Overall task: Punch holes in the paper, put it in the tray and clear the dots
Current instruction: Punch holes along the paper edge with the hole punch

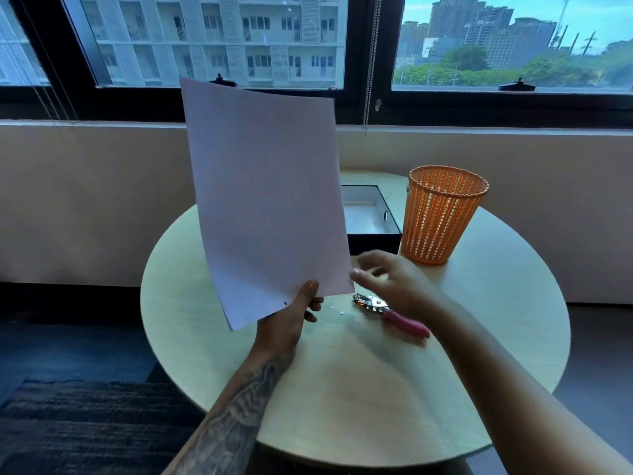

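Head view: white paper (267, 197) held upright, hole near bottom edge.

The left hand (294, 320) pinches the upright paper (263, 200) by its punched bottom edge above the table (342, 389).

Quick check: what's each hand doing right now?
Left hand: closed on the bottom edge of the sheet of paper, held upright.
Right hand: open, fingers spread, empty, above the hole punch.
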Demonstrator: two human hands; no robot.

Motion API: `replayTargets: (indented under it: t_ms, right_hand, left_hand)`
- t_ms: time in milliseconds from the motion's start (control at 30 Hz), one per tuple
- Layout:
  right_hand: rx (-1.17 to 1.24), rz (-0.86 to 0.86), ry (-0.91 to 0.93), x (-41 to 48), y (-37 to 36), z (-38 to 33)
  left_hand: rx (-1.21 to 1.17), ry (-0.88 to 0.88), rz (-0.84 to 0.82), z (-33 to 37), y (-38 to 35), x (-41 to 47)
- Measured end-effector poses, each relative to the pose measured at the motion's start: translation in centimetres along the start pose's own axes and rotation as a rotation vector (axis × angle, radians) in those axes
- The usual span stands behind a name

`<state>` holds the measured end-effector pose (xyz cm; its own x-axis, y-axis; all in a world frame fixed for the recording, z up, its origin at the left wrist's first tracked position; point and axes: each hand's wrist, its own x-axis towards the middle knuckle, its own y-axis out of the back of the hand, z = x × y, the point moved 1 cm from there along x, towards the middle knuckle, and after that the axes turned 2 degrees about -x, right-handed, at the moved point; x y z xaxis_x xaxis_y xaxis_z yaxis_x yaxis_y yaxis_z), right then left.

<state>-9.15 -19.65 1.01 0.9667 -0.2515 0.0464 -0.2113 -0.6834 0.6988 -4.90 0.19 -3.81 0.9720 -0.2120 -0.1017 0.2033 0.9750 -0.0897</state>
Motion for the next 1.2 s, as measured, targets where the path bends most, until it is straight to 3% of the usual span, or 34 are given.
replayTargets:
  t_ms: [100,200,300,400,533,733,867,1200]
  right_hand:
    - [-0.464,-0.144,-0.149,-1.1,0.2,2.6]
    - [-0.657,-0.133,-0.141,-1.9,0.1,4.2]
    - [-0.508,-0.021,-0.084,-2.2,0.3,4.6]
    - [-0.081,-0.012,-0.068,-2.7,0.3,3.5]
    - [0.275,-0.157,-0.033,-3.3,0.1,1.7]
    - [0.854,-0.358,-0.27,-3.5,-1.7,0.2]
    - [0.852,-0.396,-0.317,-3.7,-2.1,0.0]
    - [0.508,-0.191,-0.178,-3.4,-2.4,-0.5]
  left_hand:
    - [-0.07,-0.069,0.075,-0.4,0.1,1.0]
    - [-0.092,-0.103,0.121,-0.6,-0.1,1.5]
    - [-0.096,-0.099,0.141,-0.5,-0.1,1.8]
    - [-0.105,-0.095,0.191,-0.2,0.0,1.9]
    - [-0.129,-0.098,0.219,0.5,-0.1,2.2]
    - [-0.137,-0.157,0.218,1.7,-0.9,2.0]
    - [-0.126,-0.18,0.191,2.3,-1.3,1.5]
    - [-0.133,-0.204,0.199,2.8,-1.5,0.9]
